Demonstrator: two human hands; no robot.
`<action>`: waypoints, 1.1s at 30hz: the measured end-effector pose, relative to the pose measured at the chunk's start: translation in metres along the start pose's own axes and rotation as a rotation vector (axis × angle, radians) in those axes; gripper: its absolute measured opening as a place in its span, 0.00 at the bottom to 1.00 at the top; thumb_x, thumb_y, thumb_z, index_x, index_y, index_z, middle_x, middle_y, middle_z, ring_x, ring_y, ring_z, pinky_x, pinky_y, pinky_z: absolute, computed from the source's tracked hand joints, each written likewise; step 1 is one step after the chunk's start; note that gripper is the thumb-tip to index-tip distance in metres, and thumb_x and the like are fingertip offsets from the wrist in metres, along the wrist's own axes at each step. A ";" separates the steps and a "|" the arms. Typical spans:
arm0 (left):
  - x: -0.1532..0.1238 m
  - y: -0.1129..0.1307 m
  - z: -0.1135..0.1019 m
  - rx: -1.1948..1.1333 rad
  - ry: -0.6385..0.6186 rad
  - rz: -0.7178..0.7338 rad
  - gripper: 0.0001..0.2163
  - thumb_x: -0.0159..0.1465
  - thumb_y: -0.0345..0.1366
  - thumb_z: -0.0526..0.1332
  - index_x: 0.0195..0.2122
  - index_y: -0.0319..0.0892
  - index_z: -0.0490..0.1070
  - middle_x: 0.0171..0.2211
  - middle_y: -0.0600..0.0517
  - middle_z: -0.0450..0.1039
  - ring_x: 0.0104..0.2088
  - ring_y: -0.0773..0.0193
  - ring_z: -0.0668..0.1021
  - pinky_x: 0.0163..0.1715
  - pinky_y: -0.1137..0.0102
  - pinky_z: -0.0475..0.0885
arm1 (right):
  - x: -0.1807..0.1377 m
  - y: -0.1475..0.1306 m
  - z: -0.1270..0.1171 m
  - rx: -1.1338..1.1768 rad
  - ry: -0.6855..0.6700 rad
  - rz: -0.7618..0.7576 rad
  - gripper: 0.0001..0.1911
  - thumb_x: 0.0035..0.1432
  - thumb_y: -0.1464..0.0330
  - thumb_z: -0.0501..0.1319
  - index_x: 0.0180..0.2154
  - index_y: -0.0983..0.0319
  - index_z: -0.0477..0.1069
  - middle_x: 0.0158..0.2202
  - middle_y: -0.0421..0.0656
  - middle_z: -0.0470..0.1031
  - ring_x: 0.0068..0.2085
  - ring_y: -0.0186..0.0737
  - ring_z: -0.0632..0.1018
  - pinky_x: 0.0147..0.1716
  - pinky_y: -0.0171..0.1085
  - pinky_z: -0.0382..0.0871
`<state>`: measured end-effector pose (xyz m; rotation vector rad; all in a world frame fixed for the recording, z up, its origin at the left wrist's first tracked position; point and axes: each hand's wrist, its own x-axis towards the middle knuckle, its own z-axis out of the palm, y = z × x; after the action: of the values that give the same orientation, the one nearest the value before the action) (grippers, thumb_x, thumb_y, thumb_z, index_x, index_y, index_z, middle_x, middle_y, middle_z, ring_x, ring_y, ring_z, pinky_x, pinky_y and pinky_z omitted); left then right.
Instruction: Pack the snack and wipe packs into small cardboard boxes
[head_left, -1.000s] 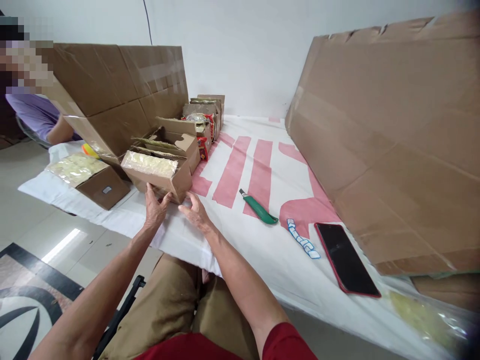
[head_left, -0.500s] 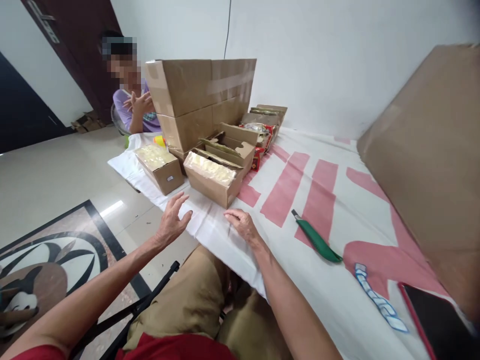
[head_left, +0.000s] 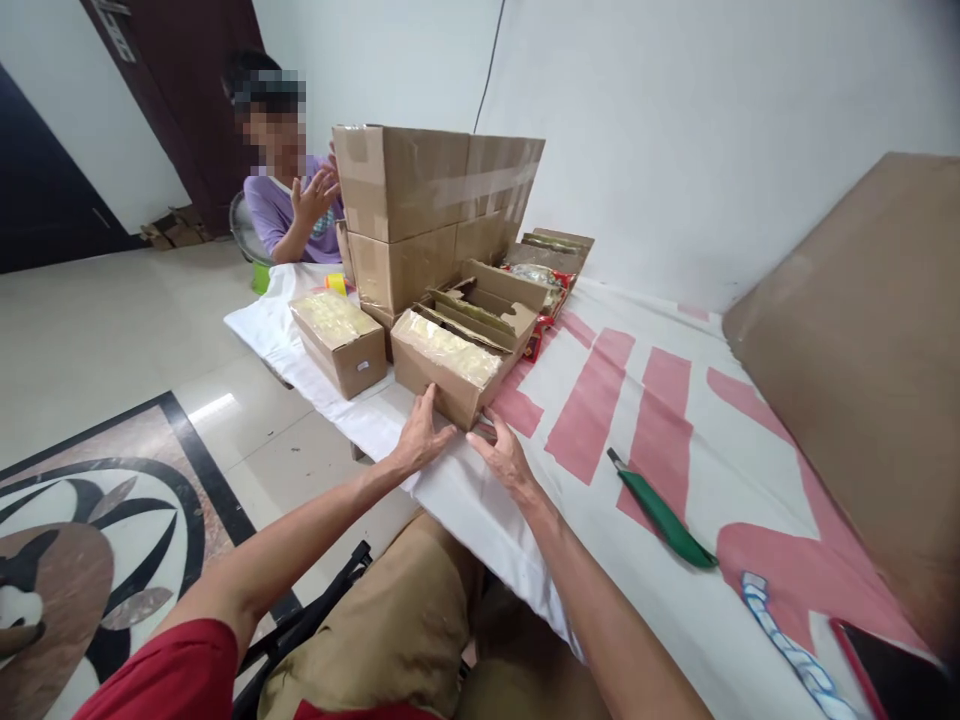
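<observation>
**Both hands on the box (head_left: 442, 372) in front of the carton (head_left: 420, 195)**

Cut off at the lower right edge, far right of the carton: a dark phone (head_left: 889, 680), only a corner showing. Contents of the box hard to make out: pale yellow, under clear film. Low strip of its near wall hidden by the hands.

Long axis slanting from far left to near right, near corner turned toward the hands. Brown cardboard, open-topped, low and oblong, just in front of the carton.

Left hand (head_left: 420, 440) flat against the near long wall, fingers straight and close together. Right hand (head_left: 506, 462) at the near corner, fingers spread, tips on the cardboard. Green cutter (head_left: 664, 512) well right of the carton.
</observation>
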<state>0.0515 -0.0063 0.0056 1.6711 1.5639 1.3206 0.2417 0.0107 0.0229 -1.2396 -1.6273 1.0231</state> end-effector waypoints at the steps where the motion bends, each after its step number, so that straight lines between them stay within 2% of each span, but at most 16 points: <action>1: -0.001 -0.001 -0.004 0.005 -0.007 0.014 0.41 0.58 0.37 0.69 0.72 0.39 0.56 0.68 0.33 0.63 0.70 0.40 0.66 0.70 0.45 0.63 | -0.003 -0.002 -0.001 -0.009 0.009 0.000 0.30 0.50 0.57 0.64 0.55 0.59 0.76 0.57 0.52 0.80 0.54 0.54 0.81 0.52 0.51 0.77; 4: -0.008 -0.003 -0.035 0.061 0.019 0.101 0.34 0.61 0.38 0.66 0.69 0.42 0.62 0.67 0.36 0.65 0.68 0.43 0.69 0.66 0.47 0.68 | -0.019 -0.005 -0.005 -0.043 0.056 0.001 0.25 0.53 0.55 0.61 0.49 0.60 0.78 0.50 0.54 0.83 0.51 0.57 0.82 0.51 0.54 0.76; 6: -0.012 -0.005 -0.070 0.119 0.105 0.195 0.28 0.63 0.38 0.64 0.65 0.44 0.67 0.65 0.39 0.69 0.66 0.46 0.71 0.64 0.49 0.70 | -0.031 -0.010 -0.006 -0.059 0.052 -0.012 0.20 0.56 0.55 0.60 0.44 0.58 0.79 0.46 0.53 0.84 0.48 0.56 0.83 0.50 0.54 0.77; 8: -0.010 -0.006 -0.113 0.184 0.246 0.256 0.23 0.65 0.38 0.62 0.62 0.44 0.70 0.61 0.41 0.73 0.63 0.49 0.74 0.63 0.50 0.71 | -0.040 -0.019 0.001 -0.063 -0.005 -0.041 0.16 0.57 0.56 0.60 0.40 0.57 0.80 0.42 0.50 0.85 0.44 0.53 0.84 0.47 0.50 0.78; 11: 0.008 -0.011 -0.174 0.244 0.505 0.208 0.24 0.63 0.38 0.63 0.62 0.43 0.69 0.58 0.42 0.73 0.59 0.49 0.75 0.59 0.51 0.73 | -0.041 -0.037 0.025 -0.058 -0.132 -0.092 0.14 0.58 0.58 0.61 0.40 0.57 0.81 0.40 0.46 0.86 0.42 0.48 0.84 0.42 0.45 0.78; 13: 0.027 -0.017 -0.205 0.229 0.607 0.136 0.29 0.61 0.39 0.66 0.64 0.43 0.67 0.61 0.40 0.71 0.61 0.48 0.74 0.60 0.51 0.73 | -0.035 -0.048 0.046 -0.053 -0.201 -0.120 0.16 0.58 0.61 0.62 0.45 0.58 0.81 0.43 0.46 0.85 0.43 0.46 0.84 0.42 0.43 0.78; 15: 0.047 -0.025 -0.226 0.164 0.653 0.043 0.33 0.59 0.40 0.68 0.66 0.44 0.65 0.64 0.38 0.66 0.64 0.45 0.71 0.61 0.51 0.71 | -0.025 -0.056 0.067 -0.050 -0.250 -0.144 0.20 0.57 0.63 0.61 0.51 0.58 0.79 0.49 0.47 0.84 0.47 0.46 0.84 0.42 0.42 0.79; 21: 0.110 -0.051 -0.252 -0.111 0.663 -0.215 0.45 0.52 0.46 0.73 0.69 0.43 0.59 0.74 0.37 0.53 0.73 0.38 0.60 0.69 0.51 0.62 | 0.008 -0.076 0.120 -0.052 -0.331 -0.188 0.34 0.56 0.64 0.63 0.65 0.58 0.69 0.64 0.52 0.73 0.59 0.51 0.79 0.45 0.44 0.80; 24: 0.135 -0.060 -0.257 -0.217 0.672 -0.283 0.48 0.49 0.45 0.74 0.70 0.40 0.57 0.74 0.35 0.53 0.74 0.41 0.58 0.72 0.55 0.56 | 0.027 -0.086 0.145 -0.061 -0.345 -0.216 0.40 0.55 0.64 0.64 0.69 0.60 0.63 0.68 0.55 0.68 0.65 0.55 0.73 0.51 0.50 0.79; 26: 0.145 -0.063 -0.258 -0.274 0.658 -0.312 0.47 0.48 0.44 0.73 0.69 0.40 0.59 0.71 0.36 0.60 0.72 0.42 0.62 0.71 0.55 0.59 | 0.042 -0.092 0.160 -0.067 -0.332 -0.224 0.43 0.54 0.64 0.65 0.70 0.62 0.60 0.72 0.56 0.62 0.68 0.57 0.69 0.59 0.53 0.75; 29: 0.147 -0.064 -0.258 -0.308 0.627 -0.343 0.43 0.48 0.42 0.71 0.66 0.39 0.62 0.60 0.39 0.73 0.63 0.44 0.74 0.64 0.54 0.68 | 0.063 -0.095 0.178 -0.073 -0.314 -0.214 0.46 0.53 0.64 0.66 0.72 0.64 0.57 0.74 0.57 0.58 0.71 0.58 0.66 0.64 0.55 0.69; 33: 0.128 -0.059 -0.266 -0.256 0.642 -0.374 0.38 0.46 0.42 0.71 0.59 0.39 0.66 0.45 0.46 0.75 0.49 0.52 0.80 0.52 0.59 0.75 | 0.072 -0.092 0.189 -0.068 -0.282 -0.229 0.48 0.53 0.62 0.67 0.72 0.63 0.55 0.73 0.58 0.59 0.70 0.60 0.66 0.65 0.58 0.68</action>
<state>-0.2255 0.0601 0.1034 0.7750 1.8272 1.8475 0.0248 0.0417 0.0578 -0.9553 -1.9835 1.0391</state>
